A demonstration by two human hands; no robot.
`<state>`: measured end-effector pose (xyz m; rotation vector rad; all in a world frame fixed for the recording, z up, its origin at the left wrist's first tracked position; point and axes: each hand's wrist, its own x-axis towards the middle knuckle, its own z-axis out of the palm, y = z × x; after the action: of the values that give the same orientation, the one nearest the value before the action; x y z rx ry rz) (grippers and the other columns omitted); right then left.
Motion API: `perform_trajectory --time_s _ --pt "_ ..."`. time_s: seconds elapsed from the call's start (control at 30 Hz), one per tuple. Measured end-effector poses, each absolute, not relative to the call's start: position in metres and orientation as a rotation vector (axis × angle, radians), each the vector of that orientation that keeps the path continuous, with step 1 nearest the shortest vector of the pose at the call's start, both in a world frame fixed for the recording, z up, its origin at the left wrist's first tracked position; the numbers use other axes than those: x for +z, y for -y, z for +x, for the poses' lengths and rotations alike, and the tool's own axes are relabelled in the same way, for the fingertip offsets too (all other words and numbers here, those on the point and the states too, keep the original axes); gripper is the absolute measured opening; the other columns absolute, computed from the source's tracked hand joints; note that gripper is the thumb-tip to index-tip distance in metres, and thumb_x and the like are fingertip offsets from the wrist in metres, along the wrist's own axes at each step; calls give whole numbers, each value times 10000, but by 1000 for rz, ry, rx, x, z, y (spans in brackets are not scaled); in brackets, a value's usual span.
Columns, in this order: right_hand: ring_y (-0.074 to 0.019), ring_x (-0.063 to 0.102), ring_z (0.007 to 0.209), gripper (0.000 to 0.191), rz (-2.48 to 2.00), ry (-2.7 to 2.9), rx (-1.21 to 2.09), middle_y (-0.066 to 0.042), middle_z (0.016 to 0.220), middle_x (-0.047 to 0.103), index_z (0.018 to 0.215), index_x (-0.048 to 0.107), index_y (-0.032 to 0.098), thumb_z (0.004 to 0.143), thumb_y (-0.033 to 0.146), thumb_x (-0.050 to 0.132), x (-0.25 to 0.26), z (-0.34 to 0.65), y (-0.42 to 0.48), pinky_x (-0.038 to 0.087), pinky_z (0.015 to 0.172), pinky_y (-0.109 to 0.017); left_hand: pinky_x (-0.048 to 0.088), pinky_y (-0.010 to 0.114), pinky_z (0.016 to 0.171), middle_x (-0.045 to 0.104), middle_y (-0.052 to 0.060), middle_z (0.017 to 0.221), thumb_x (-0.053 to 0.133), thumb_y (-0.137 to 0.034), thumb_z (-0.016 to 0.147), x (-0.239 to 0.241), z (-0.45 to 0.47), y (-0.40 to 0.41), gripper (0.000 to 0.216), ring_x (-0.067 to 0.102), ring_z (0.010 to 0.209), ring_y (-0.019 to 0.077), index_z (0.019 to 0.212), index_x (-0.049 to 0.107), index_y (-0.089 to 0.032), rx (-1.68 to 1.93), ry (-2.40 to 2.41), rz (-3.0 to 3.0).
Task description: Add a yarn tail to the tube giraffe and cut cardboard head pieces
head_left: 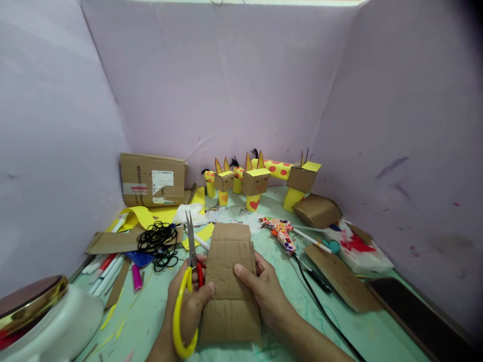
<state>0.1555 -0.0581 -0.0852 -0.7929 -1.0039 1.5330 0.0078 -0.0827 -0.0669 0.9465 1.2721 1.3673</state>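
Observation:
A creased brown cardboard piece (231,271) lies lengthwise in front of me on the green table (151,311). My left hand (188,301) is closed around scissors (186,281) with yellow and red handles, their blades pointing away from me. Its thumb presses the cardboard's left edge. My right hand (264,289) grips the cardboard's right edge, thumb on top.
Yellow red-spotted cardboard animal figures (256,178) stand at the back. A cardboard box (153,180), black string tangle (158,244), markers (109,269), patterned glue gun (281,232) with black cable, cardboard strips (339,276), white jar with gold lid (41,314) and dark phone (418,317) lie around.

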Motion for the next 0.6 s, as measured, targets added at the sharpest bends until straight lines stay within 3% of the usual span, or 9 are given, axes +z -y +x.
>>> perform_trajectory --time_s 0.13,0.33,0.6 --pt "-286 614 1002 569 -692 1035 1690 -122 1093 660 1134 531 153 631 296 755 -82 157 61 457 898 -447 470 309 671 635 -24 684 719 -251 557 -69 5 80 484 617 700 209 989 507 -201 1414 -1281 950" --pt "-266 630 961 510 -702 1026 1698 -99 1051 679 1094 548 166 640 284 748 -84 159 58 470 872 -418 473 322 684 653 -7 706 738 -297 559 -65 10 83 511 623 723 223 1006 512 -200 1461 -1263 935" --pt "-265 645 883 534 -790 839 1603 -77 965 702 1022 572 179 546 282 791 -82 158 55 494 799 -395 403 224 544 568 -50 635 752 -289 558 -65 9 83 484 525 567 124 981 541 -187 1469 -1311 934"
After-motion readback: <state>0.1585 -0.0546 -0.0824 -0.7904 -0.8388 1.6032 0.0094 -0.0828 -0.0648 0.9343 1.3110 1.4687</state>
